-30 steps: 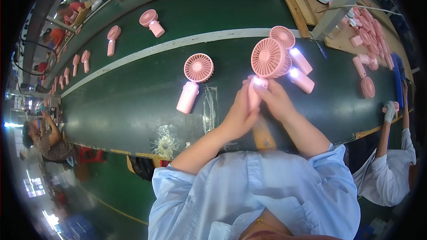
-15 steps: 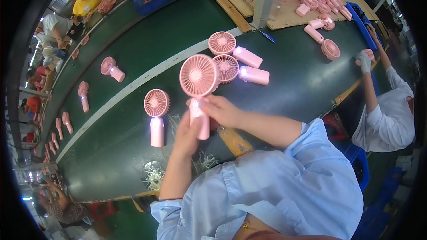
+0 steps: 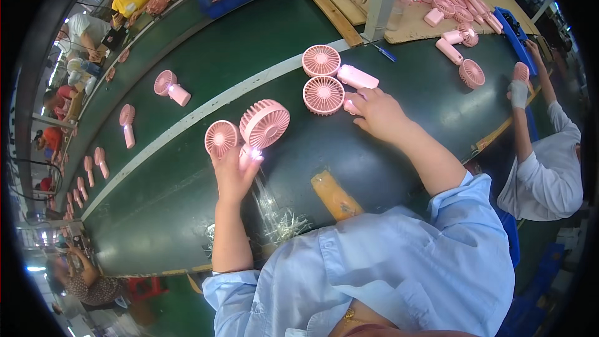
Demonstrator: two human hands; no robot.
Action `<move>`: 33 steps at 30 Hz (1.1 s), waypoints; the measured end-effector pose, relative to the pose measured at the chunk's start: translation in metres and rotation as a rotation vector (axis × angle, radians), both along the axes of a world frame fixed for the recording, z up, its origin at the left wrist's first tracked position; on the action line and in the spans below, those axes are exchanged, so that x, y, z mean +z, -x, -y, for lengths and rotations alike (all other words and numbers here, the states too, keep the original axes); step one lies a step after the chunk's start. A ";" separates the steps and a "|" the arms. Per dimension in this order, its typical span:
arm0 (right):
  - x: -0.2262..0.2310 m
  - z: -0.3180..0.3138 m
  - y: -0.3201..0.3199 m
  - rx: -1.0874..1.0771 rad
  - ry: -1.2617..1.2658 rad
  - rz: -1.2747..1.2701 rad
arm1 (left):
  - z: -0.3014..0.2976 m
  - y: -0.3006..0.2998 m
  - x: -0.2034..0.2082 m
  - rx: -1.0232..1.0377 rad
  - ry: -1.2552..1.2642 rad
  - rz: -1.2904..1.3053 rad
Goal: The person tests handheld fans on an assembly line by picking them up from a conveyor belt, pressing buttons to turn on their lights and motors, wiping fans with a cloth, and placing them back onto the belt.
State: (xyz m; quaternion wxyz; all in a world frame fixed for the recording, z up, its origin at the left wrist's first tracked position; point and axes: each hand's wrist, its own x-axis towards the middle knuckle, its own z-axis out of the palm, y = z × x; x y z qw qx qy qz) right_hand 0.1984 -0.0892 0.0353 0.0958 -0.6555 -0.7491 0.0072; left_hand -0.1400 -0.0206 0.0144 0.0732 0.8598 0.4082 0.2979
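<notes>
My left hand [image 3: 231, 178] is closed around the handle of a pink handheld fan [image 3: 265, 123], its round head tilted and a light glowing at its neck. Just beside it lies another pink fan [image 3: 221, 140], its handle hidden behind that hand. Further right, my right hand [image 3: 382, 117] has its fingers wrapped over the handle of a fan [image 3: 323, 95] lying on the dark green conveyor belt [image 3: 287, 175]. Touching that fan's head on the far side is one more lit fan [image 3: 321, 61], its handle pointing right.
A pale rail [image 3: 249, 80] curves along the belt, with several fans [image 3: 165, 83] beyond it. At the far right, pink fans [image 3: 458, 0] are heaped on cardboard. A metal post [image 3: 380, 9] and blue screwdriver [image 3: 385, 53] stand out nearby. A gloved co-worker [image 3: 543, 150] works at right.
My left hand has carried its fan left, next to the fan lying there. My right hand has let go of that fan and moved right onto the nearer fan of the pair.
</notes>
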 end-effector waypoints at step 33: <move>-0.042 -0.020 0.076 -0.017 0.375 -1.891 | 0.033 -0.077 -0.033 -0.034 1.111 1.302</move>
